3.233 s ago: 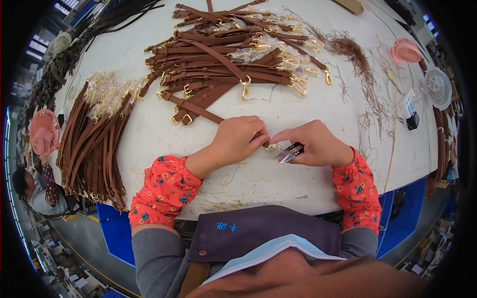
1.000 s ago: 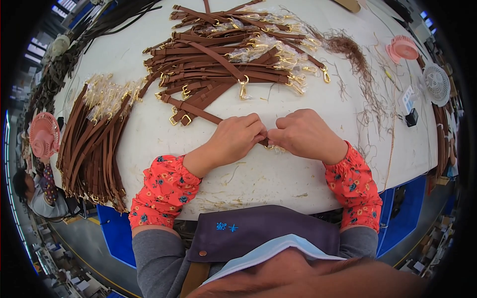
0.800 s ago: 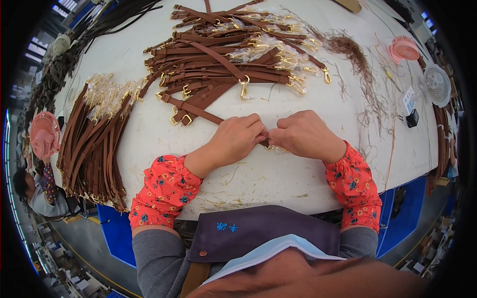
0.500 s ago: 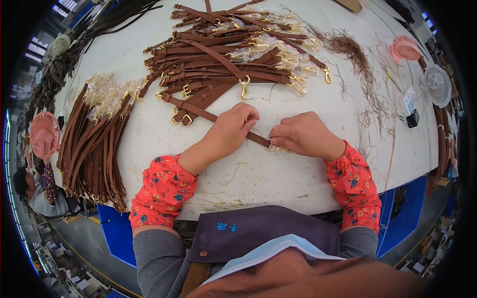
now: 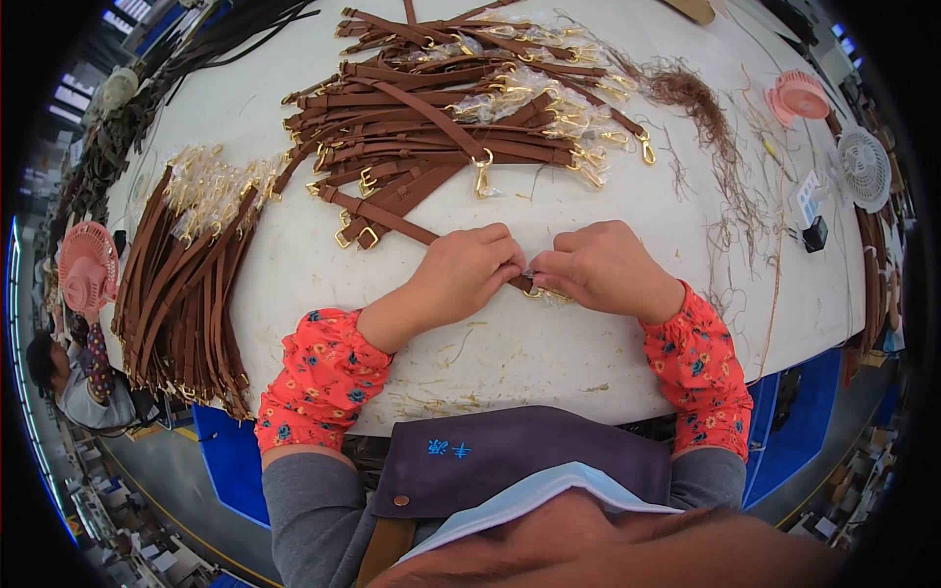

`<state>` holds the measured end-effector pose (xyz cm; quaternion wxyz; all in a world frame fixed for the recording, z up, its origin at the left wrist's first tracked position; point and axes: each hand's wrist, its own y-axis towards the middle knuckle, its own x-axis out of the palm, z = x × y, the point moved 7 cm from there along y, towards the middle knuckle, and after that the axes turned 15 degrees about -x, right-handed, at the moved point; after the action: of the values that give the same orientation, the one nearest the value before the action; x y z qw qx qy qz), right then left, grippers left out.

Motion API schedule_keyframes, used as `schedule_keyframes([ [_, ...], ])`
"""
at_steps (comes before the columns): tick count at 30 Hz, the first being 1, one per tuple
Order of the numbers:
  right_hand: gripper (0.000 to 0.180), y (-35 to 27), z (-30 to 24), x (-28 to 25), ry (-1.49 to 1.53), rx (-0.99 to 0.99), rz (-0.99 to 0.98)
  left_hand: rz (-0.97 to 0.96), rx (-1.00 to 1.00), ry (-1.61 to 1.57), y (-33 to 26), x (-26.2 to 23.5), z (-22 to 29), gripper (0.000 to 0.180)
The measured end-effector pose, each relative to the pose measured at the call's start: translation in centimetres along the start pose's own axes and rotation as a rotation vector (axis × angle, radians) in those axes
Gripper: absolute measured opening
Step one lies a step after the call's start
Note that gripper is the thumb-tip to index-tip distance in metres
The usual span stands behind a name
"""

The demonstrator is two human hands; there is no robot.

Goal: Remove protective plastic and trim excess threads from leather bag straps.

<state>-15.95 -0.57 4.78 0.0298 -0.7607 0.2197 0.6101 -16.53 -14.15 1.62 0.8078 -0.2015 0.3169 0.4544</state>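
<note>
A brown leather strap (image 5: 400, 222) lies slantwise on the white table, its near end at my fingertips. My left hand (image 5: 464, 270) crosses over the strap, fingers closed in a pinch on a bit of clear plastic wrap (image 5: 529, 273). Opposite it, my right hand (image 5: 601, 267) also pinches at this wrap, right beside the strap's gold clasp (image 5: 552, 294). The right fingers partly cover the clasp. Both sets of fingertips almost meet.
Beyond my hands is a heap of brown straps (image 5: 412, 108) with gold buckles and plastic-wrapped clasps. Another strap bundle (image 5: 191, 284) hangs over the left table edge. Loose threads (image 5: 711, 118), a pink fan (image 5: 798, 96) and a white fan (image 5: 863, 169) are at the right.
My left hand has come down and right, from above the strap to the fingertips of my right hand. The right hand and the strap have hardly moved.
</note>
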Motion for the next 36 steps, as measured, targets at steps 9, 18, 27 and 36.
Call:
schedule_keyframes([
  [9,0.01,0.4,-0.8,-0.1,-0.146,-0.066,-0.028,0.068,0.001,0.113,0.0,0.1,0.5,0.007],
  [18,0.013,-0.1,0.1,0.5,-0.04,-0.005,0.008,0.188,-0.076,-0.134,0.4,-2.0,-1.2,0.014],
  [27,0.016,-0.2,0.5,0.6,0.081,0.03,0.053,-0.028,0.039,0.018,-0.4,-1.2,0.0,0.019],
  [36,0.016,0.1,0.1,0.5,0.026,-0.015,0.063,-0.035,-0.027,0.023,0.0,-0.7,0.0,0.005],
])
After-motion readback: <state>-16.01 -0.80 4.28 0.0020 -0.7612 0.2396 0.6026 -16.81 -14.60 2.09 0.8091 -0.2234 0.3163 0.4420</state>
